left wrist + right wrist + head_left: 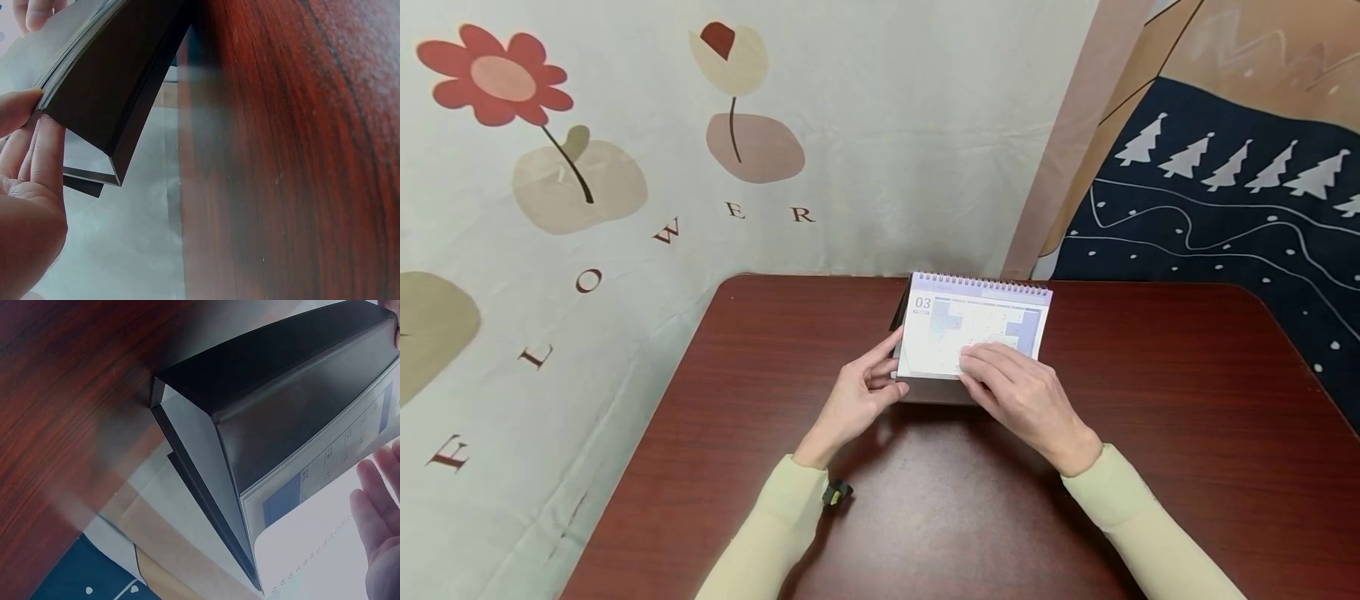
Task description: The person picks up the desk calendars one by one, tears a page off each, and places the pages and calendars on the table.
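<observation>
A spiral-bound desk calendar (921, 346) stands on its dark folded base, its "03" page facing me. My left hand (853, 402) holds the calendar's lower left corner; in the left wrist view its thumb (19, 109) lies on the page side, with fingers just under the edge of the page stack. My right hand (1030, 404) lies over the lower right part of the page, fingers extended along its surface. In the right wrist view, those fingers (369, 506) reach over a bright, washed-out sheet. The black base (281, 425) shows a hollow triangular end there.
The calendar stands near the back of a dark red wooden table (760, 333). A pale flower-print cloth (887, 150) hangs behind it, with a navy tree-print cloth (1187, 225) at the right. A small dark object (837, 493) sits at the left cuff.
</observation>
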